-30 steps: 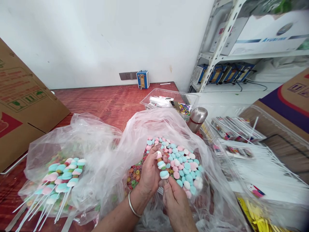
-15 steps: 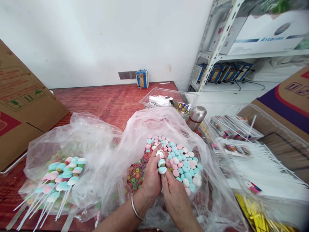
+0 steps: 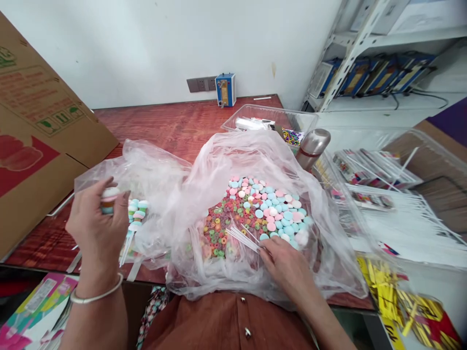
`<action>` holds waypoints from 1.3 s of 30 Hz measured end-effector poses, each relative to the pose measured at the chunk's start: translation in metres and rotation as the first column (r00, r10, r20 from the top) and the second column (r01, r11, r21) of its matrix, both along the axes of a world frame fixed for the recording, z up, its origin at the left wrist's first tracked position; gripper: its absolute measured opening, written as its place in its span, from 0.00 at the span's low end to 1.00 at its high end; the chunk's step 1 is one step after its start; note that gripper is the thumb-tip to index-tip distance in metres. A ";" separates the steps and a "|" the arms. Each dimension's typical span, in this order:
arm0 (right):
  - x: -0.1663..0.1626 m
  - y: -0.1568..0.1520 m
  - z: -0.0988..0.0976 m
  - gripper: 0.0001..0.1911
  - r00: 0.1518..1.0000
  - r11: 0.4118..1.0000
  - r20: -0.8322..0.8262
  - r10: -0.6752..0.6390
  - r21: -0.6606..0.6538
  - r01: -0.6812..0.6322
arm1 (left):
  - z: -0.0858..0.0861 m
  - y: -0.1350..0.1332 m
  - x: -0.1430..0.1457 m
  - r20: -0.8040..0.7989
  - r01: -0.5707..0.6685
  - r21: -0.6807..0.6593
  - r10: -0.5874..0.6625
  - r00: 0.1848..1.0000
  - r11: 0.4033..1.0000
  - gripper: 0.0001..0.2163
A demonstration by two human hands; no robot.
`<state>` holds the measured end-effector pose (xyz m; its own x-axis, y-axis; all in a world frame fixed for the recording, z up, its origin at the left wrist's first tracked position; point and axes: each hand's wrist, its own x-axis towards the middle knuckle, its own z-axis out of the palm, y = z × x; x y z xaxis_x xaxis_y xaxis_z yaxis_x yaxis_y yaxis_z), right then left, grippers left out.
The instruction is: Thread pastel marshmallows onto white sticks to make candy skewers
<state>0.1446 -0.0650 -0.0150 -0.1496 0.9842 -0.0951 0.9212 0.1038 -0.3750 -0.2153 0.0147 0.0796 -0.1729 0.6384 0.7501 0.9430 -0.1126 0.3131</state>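
Observation:
My left hand (image 3: 98, 226) is raised at the left, fingers and thumb closed round a skewer of marshmallows (image 3: 109, 195) in white, pink and blue; its stick is hidden by the hand. Just beyond it, finished marshmallow skewers (image 3: 137, 214) lie on a clear plastic bag (image 3: 153, 170), partly covered by my hand. My right hand (image 3: 286, 262) pinches the near ends of several thin white sticks (image 3: 242, 239). Those sticks lie over colourful cereal rings (image 3: 219, 228) in a large open plastic bag (image 3: 204, 175). Pink, blue and white flat marshmallows (image 3: 280, 209) fill the bag's right side.
A steel flask (image 3: 314, 146) stands behind the bag, beside a clear tray (image 3: 233, 116) of packets. At right, a clear bin (image 3: 386, 233) holds white sticks, with yellow ties (image 3: 383, 291) below. A cardboard box (image 3: 47, 112) stands left on the red table (image 3: 153, 121).
My hands have parted. The left has carried a marshmallow skewer to the left, over the finished ones. The right has moved to the white sticks, now visible on the cereal. The view has shifted.

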 end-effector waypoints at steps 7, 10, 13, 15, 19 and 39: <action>-0.022 -0.003 -0.024 0.09 0.984 0.992 0.171 0.044 0.108 -0.063 | -0.065 0.023 -0.085 -0.141 -0.060 -0.163 0.037 0.989 0.985 0.09; -0.016 -0.006 -0.027 0.11 0.997 0.994 0.072 0.028 0.101 -0.036 | -0.050 0.007 -0.044 -0.090 0.020 0.074 -0.014 0.996 0.997 0.07; -0.010 -0.010 -0.027 0.13 0.994 0.995 -0.111 -0.001 0.099 0.013 | -0.029 -0.016 0.025 0.008 0.201 0.119 -0.203 0.979 0.972 0.10; -0.007 -0.011 -0.026 0.15 0.975 0.995 -0.221 -0.025 0.092 0.047 | -0.026 -0.026 0.069 0.076 0.395 0.050 -0.398 0.914 0.917 0.09; -0.004 -0.013 -0.022 0.17 0.931 0.993 -0.360 -0.059 0.074 0.092 | -0.049 -0.028 0.128 0.209 0.659 -0.119 -0.630 0.748 0.743 0.09; 0.024 -0.026 0.014 0.16 0.846 0.825 -0.530 0.056 0.502 0.260 | -0.080 -0.030 0.197 0.844 0.898 -0.435 -0.317 0.432 0.066 0.20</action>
